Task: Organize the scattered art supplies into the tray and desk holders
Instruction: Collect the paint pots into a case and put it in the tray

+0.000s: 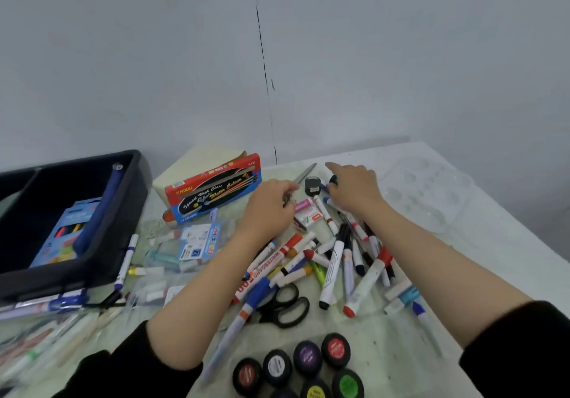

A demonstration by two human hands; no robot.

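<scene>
markers (339, 258): heaped; long axes mostly run away from the body;
left hand (271, 209): fingers curled, pinching a small dark thing (286, 202);
right hand (354, 187): grip not clear;
free room: table (509, 258), right side

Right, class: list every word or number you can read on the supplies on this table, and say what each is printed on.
"NIKKI": red and blue box
"Water Colour": same box
"COLOR PET": clear pack
"12": same pack
"WHITEBOARD": red-capped marker
"500": same marker
Paint pot lids: too blurred to read.
</scene>
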